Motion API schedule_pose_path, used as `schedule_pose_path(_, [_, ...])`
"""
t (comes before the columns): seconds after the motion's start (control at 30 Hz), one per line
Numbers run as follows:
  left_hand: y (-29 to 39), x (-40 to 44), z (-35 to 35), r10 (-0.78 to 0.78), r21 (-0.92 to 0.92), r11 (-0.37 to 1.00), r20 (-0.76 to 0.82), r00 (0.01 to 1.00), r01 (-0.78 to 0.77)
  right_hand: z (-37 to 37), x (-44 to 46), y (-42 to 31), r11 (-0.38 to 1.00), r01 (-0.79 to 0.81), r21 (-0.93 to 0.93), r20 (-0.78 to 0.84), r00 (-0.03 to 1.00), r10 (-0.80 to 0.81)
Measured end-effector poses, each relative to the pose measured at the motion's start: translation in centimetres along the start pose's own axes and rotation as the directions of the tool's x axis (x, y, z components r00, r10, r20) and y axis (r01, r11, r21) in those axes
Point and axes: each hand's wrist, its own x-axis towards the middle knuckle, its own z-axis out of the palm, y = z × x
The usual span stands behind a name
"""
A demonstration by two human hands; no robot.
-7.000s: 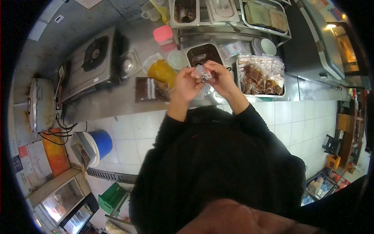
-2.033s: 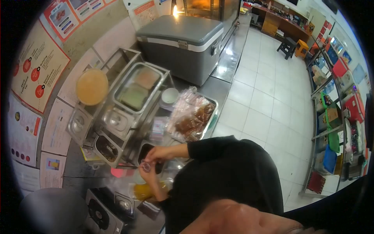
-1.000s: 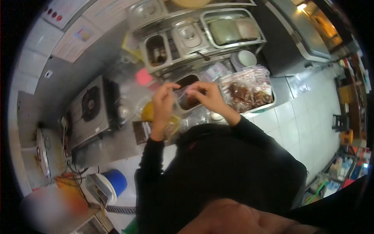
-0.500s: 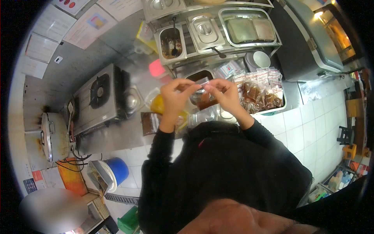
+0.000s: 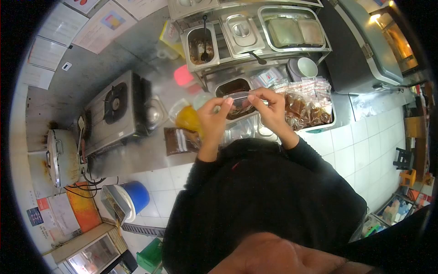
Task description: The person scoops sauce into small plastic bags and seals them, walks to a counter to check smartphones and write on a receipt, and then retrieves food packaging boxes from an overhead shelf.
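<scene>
A small clear plastic bag (image 5: pixel 240 97) is stretched between my two hands, its upper edge pulled taut. My left hand (image 5: pixel 212 119) pinches one end of that edge between thumb and fingers, and my right hand (image 5: pixel 272 113) pinches the other end. Just beyond and below the bag is a metal pan (image 5: pixel 222 88) with dark brown contents, partly hidden by the bag and fingers. How much the bag holds is hard to make out against the pan. A filled brown packet (image 5: pixel 175 141) lies left of my left wrist, and clear bags (image 5: pixel 239 132) lie nearest my body.
A tray (image 5: pixel 334 119) piled with filled brown packets stands at the right. A yellow-filled container (image 5: pixel 188 118) and a pink container (image 5: pixel 183 76) are to the left. Farther left is a gas stove (image 5: pixel 119 109). Lidded metal pans (image 5: pixel 241 34) sit on the raised rack behind.
My fingertips have moved apart, drawing the bag's edge out wider. My left hand has shifted right and slightly down.
</scene>
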Motion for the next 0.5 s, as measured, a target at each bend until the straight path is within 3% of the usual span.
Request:
schedule_pose_path(0.03, [0.2,-0.1,-0.1,0.033,0.009,0.999,0.015,0.999,-0.033,-0.1,0.0,-0.5,0.998,0.009,-0.065,0.013,1.0,-0.008])
schedule_pose_path(0.13, [0.8,-0.2,-0.1,0.105,0.03,0.994,0.051,0.993,-0.106,-0.5,0.1,-0.1,0.999,0.028,-0.025,0.029,0.999,-0.027])
schedule_pose_path(0.23, [0.6,-0.5,0.2,0.123,0.044,0.991,0.072,0.99,-0.126,-0.7,0.9,-0.1,0.964,0.196,-0.18,0.154,0.974,-0.169])
schedule_pose_path(0.33, [0.2,-0.9,0.6,0.143,0.063,0.987,0.099,0.985,-0.149,-0.4,0.6,-0.6,0.985,0.114,-0.126,0.21,0.974,-0.086])
schedule_pose_path(0.5, [0.1,-1.1,0.5,0.227,0.109,0.964,0.133,0.965,-0.242,-0.7,-0.3,-0.1,0.996,0.048,-0.071,0.169,0.985,-0.035])
